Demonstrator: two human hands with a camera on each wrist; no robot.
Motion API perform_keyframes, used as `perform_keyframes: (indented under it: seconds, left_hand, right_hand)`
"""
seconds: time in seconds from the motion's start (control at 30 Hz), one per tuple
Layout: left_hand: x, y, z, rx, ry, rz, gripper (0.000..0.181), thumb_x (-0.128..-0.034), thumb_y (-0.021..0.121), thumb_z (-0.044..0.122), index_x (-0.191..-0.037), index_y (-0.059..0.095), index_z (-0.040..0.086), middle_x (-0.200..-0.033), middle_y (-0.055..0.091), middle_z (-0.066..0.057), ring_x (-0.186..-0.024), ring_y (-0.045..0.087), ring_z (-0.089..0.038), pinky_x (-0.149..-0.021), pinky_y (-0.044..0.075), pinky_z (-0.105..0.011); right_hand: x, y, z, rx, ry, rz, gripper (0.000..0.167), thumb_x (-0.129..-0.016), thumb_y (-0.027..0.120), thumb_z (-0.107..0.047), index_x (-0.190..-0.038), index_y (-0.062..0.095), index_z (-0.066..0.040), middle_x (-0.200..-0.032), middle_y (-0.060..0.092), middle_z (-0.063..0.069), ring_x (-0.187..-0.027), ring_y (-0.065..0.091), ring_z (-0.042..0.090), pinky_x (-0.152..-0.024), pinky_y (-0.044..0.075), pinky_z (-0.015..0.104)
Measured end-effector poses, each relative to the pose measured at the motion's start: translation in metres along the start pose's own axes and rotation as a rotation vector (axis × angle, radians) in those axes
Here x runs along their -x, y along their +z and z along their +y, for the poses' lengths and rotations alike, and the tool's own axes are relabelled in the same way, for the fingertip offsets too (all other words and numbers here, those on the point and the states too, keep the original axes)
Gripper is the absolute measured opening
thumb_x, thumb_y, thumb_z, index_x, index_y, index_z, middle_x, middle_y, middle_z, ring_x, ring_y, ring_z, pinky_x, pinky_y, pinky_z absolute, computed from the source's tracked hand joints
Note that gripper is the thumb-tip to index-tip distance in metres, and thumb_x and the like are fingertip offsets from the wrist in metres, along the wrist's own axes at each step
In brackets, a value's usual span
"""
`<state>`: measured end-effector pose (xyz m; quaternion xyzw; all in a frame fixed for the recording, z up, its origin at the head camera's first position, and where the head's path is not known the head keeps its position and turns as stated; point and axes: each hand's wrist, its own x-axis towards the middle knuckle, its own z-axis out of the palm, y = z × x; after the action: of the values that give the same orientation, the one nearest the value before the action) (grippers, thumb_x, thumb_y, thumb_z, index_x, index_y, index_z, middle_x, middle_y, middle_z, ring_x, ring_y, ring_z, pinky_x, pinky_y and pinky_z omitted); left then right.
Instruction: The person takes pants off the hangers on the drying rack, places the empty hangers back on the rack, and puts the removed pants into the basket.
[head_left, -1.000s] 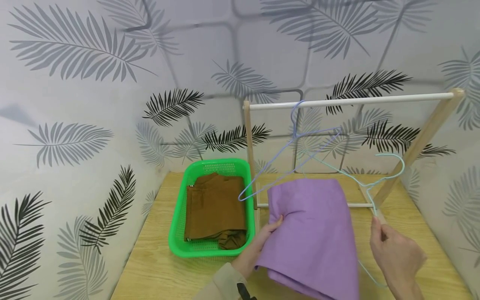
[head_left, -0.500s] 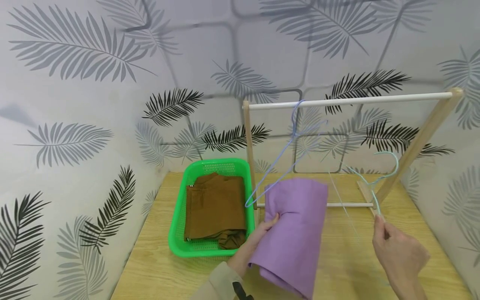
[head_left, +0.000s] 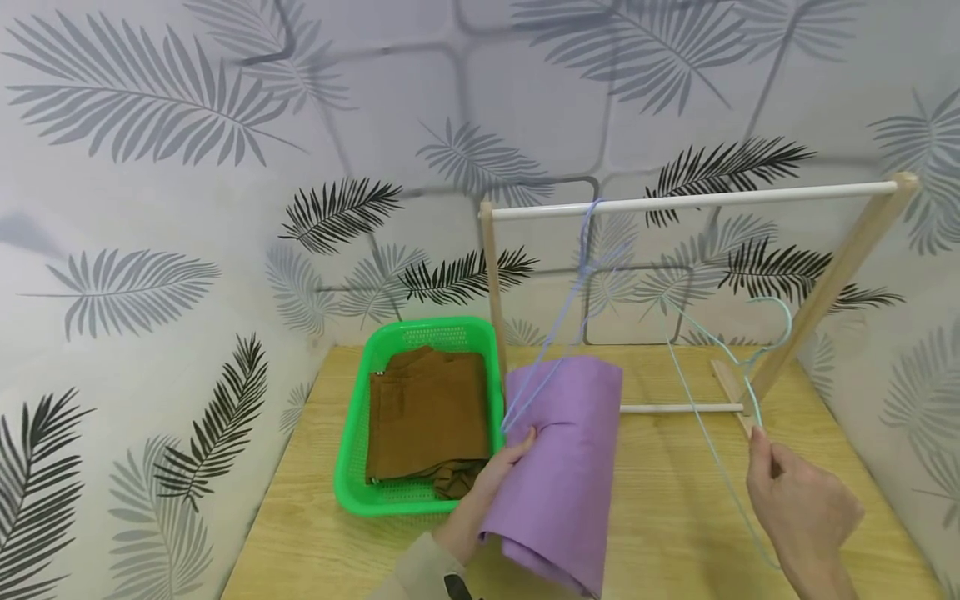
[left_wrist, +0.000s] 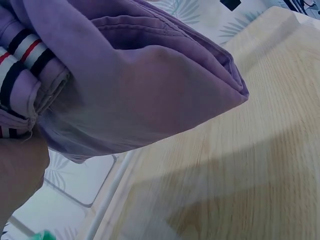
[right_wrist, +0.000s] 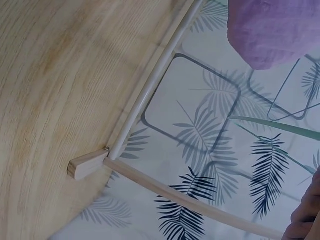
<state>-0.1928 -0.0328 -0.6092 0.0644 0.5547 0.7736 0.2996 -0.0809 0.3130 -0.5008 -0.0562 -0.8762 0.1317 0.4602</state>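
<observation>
My left hand [head_left: 491, 492] grips the left edge of a folded purple garment [head_left: 566, 475], thumb on top; its underside and a striped band [left_wrist: 25, 65] show in the left wrist view. To the right, my right hand [head_left: 802, 508] pinches a mint-green wire hanger [head_left: 712, 446] just below its hook, apart from the garment. In the right wrist view the fingers [right_wrist: 307, 210] are at the lower right edge, near the hanger [right_wrist: 280, 127]. A blue hanger [head_left: 558, 321] hangs from the rack's top bar, its lower end overlapping the garment in the head view.
A green basket [head_left: 347, 450] with folded brown clothing [head_left: 427, 412] stands on the wooden table [head_left: 300, 533], left of the rack. The rack has a white top bar [head_left: 712, 200], a lower bar [head_left: 675, 408] and wooden side posts. Leaf-patterned covering stands behind.
The garment has moved left with my left hand and looks narrower. The green hanger has turned and now stands apart from the garment. The blue hanger has swung round on the bar.
</observation>
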Motion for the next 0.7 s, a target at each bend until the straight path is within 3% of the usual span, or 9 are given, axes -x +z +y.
perform_keyframes:
  seconds: [0.07, 0.1, 0.23, 0.43, 0.57, 0.7]
  left_hand:
    - [0.004, -0.003, -0.001, 0.027, -0.020, 0.002, 0.058, -0.1030, 0.057, 0.062, -0.120, 0.059, 0.006, -0.111, 0.069, -0.001, -0.101, 0.067, -0.013, -0.090, 0.057, -0.034]
    - [0.020, 0.007, 0.014, 0.014, -0.048, 0.020, 0.054, -0.1065, 0.051, 0.059, -0.118, 0.059, 0.007, -0.110, 0.069, 0.000, -0.101, 0.067, -0.014, -0.091, 0.057, -0.035]
    - [0.052, 0.024, 0.046, 0.034, -0.059, 0.033, 0.031, -0.1113, 0.048, 0.046, -0.097, 0.055, 0.019, -0.091, 0.065, 0.011, -0.085, 0.064, -0.003, -0.079, 0.054, -0.022]
    - [0.066, 0.022, 0.052, 0.029, -0.116, 0.133, 0.024, -0.1109, 0.051, 0.037, -0.094, 0.057, 0.021, -0.085, 0.066, 0.010, -0.079, 0.064, -0.004, -0.075, 0.055, -0.022]
    - [0.070, 0.015, 0.052, -0.007, -0.097, 0.162, 0.027, -0.1064, 0.058, 0.046, -0.101, 0.057, 0.019, -0.088, 0.066, 0.009, -0.083, 0.065, -0.005, -0.078, 0.054, -0.023]
    - [0.073, 0.007, 0.057, -0.076, -0.063, 0.169, 0.030, -0.1065, 0.057, 0.047, -0.100, 0.058, 0.018, -0.088, 0.066, 0.009, -0.084, 0.063, -0.006, -0.081, 0.053, -0.024]
  right_hand:
    - [-0.001, -0.001, 0.000, -0.003, 0.007, -0.011, 0.074, -0.107, 0.042, -0.041, -0.039, 0.037, -0.012, -0.032, 0.031, 0.003, -0.036, 0.011, 0.003, -0.036, 0.007, 0.021]
    - [-0.001, -0.002, 0.000, -0.003, 0.011, -0.013, 0.074, -0.107, 0.042, -0.041, -0.039, 0.037, -0.013, -0.032, 0.031, 0.002, -0.036, 0.011, 0.003, -0.036, 0.006, 0.021]
    - [-0.001, -0.003, -0.001, -0.007, 0.026, -0.006, 0.073, -0.106, 0.044, -0.041, -0.039, 0.036, -0.014, -0.032, 0.031, 0.003, -0.037, 0.011, 0.004, -0.037, 0.006, 0.022]
    - [-0.002, -0.005, -0.003, -0.015, 0.026, -0.010, 0.073, -0.107, 0.044, -0.041, -0.040, 0.033, -0.016, -0.032, 0.029, 0.001, -0.037, 0.011, 0.004, -0.037, 0.006, 0.021]
    - [-0.002, -0.008, -0.006, -0.002, 0.045, -0.029, 0.072, -0.107, 0.044, -0.041, -0.041, 0.035, -0.016, -0.033, 0.032, 0.002, -0.036, 0.014, 0.006, -0.037, 0.007, 0.023]
    - [-0.003, -0.012, -0.007, 0.016, 0.073, -0.052, 0.072, -0.107, 0.043, -0.044, -0.041, 0.037, -0.015, -0.034, 0.034, 0.004, -0.037, 0.016, 0.008, -0.037, 0.008, 0.024]
